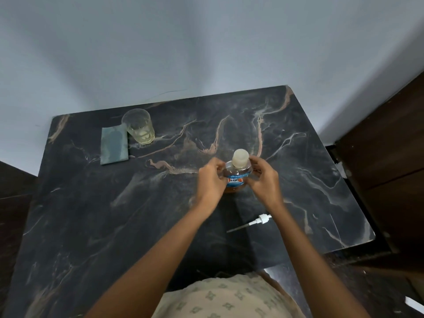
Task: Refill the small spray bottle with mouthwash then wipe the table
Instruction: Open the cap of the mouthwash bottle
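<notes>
I read this as the start of the refill: the mouthwash bottle (236, 180) stands upright on the table (137, 214) with its pale cap (240, 159) on, so nothing can be poured yet. My left hand (211, 180) grips the bottle's shoulder with curled fingers. My right hand (263, 180) curls round the other side, thumb and forefinger just under the cap; motion blur stops me telling how firm that hold is.

The spray pump (261, 219) lies on its side nearer to me than the bottle and a little to its right, its dip tube on the table. I cannot make out the small spray bottle's body anywhere; it may be hidden by my hands. Far to the left of the mouthwash bottle, towards the wall, a glass (138, 126) of yellowish liquid stands just beside a folded cloth (114, 145).

I judge the next move calls for steadying the bottle with the left hand, twisting the cap off with the right, and finding the small bottle before tipping.
</notes>
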Available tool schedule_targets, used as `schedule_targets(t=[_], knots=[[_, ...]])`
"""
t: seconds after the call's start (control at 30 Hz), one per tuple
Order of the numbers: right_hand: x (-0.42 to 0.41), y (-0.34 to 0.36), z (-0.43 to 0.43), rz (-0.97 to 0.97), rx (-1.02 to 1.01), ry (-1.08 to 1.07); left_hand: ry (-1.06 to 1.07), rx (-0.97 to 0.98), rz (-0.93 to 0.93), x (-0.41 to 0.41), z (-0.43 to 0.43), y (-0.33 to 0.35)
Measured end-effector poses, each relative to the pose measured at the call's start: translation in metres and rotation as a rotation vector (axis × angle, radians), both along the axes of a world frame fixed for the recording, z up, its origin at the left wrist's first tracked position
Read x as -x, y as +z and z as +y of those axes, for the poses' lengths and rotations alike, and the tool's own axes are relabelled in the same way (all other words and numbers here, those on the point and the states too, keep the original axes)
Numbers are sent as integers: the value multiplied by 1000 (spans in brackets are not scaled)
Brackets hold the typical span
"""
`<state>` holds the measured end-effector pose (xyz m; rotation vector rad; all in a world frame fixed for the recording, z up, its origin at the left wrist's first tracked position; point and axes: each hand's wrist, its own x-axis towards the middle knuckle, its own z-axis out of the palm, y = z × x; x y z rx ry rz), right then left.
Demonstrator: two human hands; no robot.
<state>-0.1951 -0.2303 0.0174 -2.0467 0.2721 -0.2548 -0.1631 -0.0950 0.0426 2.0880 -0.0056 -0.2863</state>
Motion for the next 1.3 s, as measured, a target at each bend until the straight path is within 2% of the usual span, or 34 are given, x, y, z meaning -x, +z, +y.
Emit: schedule_targets(t=[0.2,0.67,0.83,0.97,1.13,1.3], knots=[[25,-12,-3,36,18,3,-27,-64,10,24,-3,-9],[38,-10,-6,121,88,48,-69,-24,-6,36,-3,-18],[36,26,-10,195,183,223,-105,86,-31,37,-1,-15],[28,56,2,177,235,182,-113,109,-31,36,-2,-13],[22,65,15,211,415,122,-109,70,-58,35,-4,-14],[23,70,18,175,505,208,-102,89,-34,33,-4,-16]])
